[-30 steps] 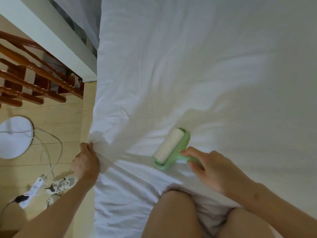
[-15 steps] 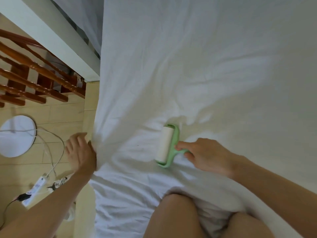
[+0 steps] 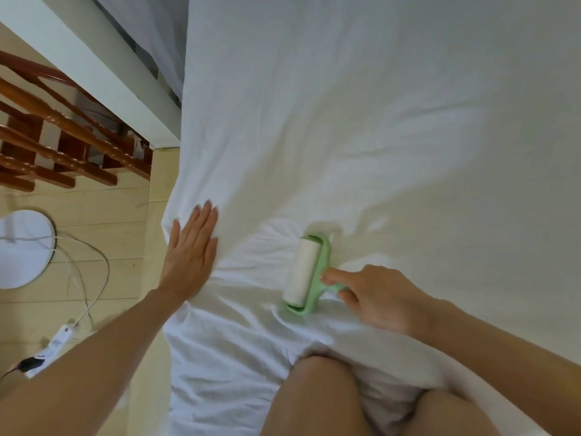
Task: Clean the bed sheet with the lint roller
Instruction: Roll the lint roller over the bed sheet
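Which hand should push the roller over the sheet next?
The right hand. It grips the lint roller by its green handle, down on the bed sheet. The left hand lies flat on the sheet near the bed's edge, apart from the roller, probably steadying the cloth.

Plain white sheet (image 3: 345, 121). The roller (image 3: 303, 272) is pale mint green with white paper. The floor (image 3: 103, 199) is light tan wood planks; the railing (image 3: 63, 136) is glossy reddish brown; the disc (image 3: 22, 250) and cable (image 3: 107, 272) are white.
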`<action>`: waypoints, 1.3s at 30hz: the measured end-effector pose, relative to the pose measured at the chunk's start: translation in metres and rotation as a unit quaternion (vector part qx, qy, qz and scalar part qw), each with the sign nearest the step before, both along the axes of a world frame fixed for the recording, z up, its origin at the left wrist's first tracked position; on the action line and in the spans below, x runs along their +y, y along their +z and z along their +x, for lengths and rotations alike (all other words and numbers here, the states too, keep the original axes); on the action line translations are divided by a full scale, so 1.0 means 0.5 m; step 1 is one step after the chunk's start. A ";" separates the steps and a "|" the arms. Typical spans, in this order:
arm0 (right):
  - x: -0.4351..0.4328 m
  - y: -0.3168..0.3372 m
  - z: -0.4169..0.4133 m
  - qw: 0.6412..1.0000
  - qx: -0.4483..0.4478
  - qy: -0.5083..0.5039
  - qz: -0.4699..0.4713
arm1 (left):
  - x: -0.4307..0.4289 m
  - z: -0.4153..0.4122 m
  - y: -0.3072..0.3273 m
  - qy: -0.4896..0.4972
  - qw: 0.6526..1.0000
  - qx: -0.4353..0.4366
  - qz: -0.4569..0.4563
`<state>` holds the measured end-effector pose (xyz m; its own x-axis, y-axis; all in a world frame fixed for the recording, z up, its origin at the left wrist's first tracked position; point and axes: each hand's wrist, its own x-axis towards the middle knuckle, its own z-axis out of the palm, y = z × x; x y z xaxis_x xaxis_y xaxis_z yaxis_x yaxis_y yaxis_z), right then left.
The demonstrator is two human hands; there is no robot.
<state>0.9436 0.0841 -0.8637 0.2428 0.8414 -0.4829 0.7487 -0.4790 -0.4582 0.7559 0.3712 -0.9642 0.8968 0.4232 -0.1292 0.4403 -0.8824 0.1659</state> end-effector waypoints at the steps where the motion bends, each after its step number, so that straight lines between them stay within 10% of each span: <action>1: -0.036 0.008 0.010 1.000 -0.011 -0.002 -0.012 | -0.002 0.003 0.003 0.005 1.000 -0.002 -0.003; 7: -0.056 0.031 0.016 0.998 -0.040 -0.007 -0.047 | 0.024 -0.021 0.006 0.028 0.998 0.045 0.036; 13: 0.168 -0.009 -0.063 0.999 0.004 -0.015 0.036 | 0.110 0.004 0.039 0.261 0.958 0.095 0.073; 19: 0.257 -0.024 -0.102 0.997 0.037 -0.038 0.063 | 0.072 0.141 0.105 0.020 0.999 -0.038 0.008; 26: 0.019 0.050 -0.031 0.998 -0.002 -0.056 0.002 | 0.056 0.140 0.063 -0.028 0.983 0.170 -0.066; 31: -0.034 0.062 -0.017 0.959 -0.139 -0.179 0.169 | 0.031 0.111 0.098 -0.061 0.928 0.366 0.029; 39: 0.127 -0.004 0.012 0.977 -0.050 -0.207 0.035 | -0.003 0.110 0.082 -0.031 0.926 0.368 0.079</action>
<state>0.9497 0.1475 -0.8657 0.6118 0.6914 -0.3843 0.5410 -0.7202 -0.4344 0.8110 0.3695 -0.9233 0.6129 0.4402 -0.6562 0.3309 -0.8971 -0.2928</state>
